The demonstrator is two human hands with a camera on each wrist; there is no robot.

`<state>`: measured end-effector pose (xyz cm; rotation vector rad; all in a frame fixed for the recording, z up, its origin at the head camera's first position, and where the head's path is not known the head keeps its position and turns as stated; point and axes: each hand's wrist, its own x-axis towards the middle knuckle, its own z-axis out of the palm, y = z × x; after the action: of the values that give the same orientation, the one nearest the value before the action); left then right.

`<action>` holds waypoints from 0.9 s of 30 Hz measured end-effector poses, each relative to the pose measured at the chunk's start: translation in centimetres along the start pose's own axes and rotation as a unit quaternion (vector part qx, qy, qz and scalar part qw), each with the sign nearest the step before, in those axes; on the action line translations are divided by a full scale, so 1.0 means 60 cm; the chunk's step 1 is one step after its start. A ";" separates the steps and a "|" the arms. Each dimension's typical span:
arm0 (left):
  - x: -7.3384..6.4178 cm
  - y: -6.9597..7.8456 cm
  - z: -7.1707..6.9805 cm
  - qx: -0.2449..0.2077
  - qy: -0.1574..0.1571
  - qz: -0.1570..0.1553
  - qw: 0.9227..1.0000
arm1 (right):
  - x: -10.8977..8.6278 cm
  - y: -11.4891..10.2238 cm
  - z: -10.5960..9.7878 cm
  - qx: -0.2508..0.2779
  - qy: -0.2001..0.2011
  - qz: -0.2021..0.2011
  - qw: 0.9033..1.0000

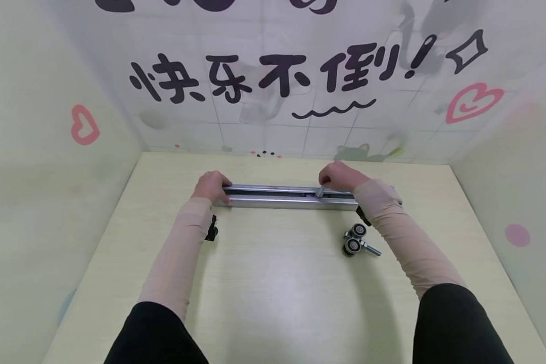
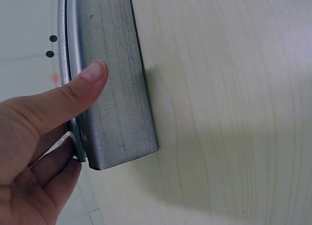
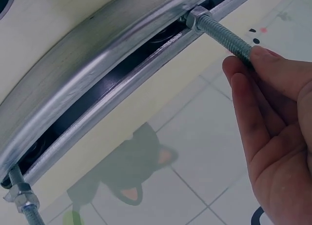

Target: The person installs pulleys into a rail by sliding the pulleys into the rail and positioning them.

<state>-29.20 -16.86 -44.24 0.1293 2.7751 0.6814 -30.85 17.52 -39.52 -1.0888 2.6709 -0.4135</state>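
Observation:
A long metal channel rail (image 1: 277, 202) lies across the far part of the table, its slot facing up. My left hand (image 1: 211, 186) grips its left end; in the left wrist view the thumb lies on the plain metal side (image 2: 114, 103) and the other fingers are behind. With thumb and fingertips my right hand (image 1: 343, 176) pinches a threaded bolt (image 3: 226, 39) that sticks up out of the slot, a hex nut (image 3: 197, 19) at its base. Whatever the bolt joins inside the rail is mostly hidden. Near the right end, a second bolt with nuts (image 3: 23, 195) also projects from the slot.
A roller trolley (image 1: 355, 240) with black-and-metal wheels and a threaded bolt lies on the pale wooden table (image 1: 273, 288), in front of the rail's right half. Behind the rail rises a printed backdrop (image 1: 264, 136); pale side panels (image 1: 505, 187) flank the table.

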 end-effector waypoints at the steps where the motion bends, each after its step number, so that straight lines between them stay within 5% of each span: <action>1: 0.000 0.000 0.000 0.000 0.000 0.000 1.000 | -0.002 0.000 -0.002 -0.001 -0.005 -0.003 1.000; 13: -0.008 0.003 -0.004 0.002 0.008 0.000 1.000 | -0.042 0.048 -0.034 0.017 -0.058 0.082 0.995; 27: -0.004 0.005 -0.001 0.012 0.007 0.005 1.000 | -0.088 0.102 0.022 -0.027 -0.101 0.200 0.974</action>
<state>-28.97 -16.64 -43.99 0.1443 2.7989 0.6528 -30.71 25.20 -42.33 -0.5454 2.6364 -0.1447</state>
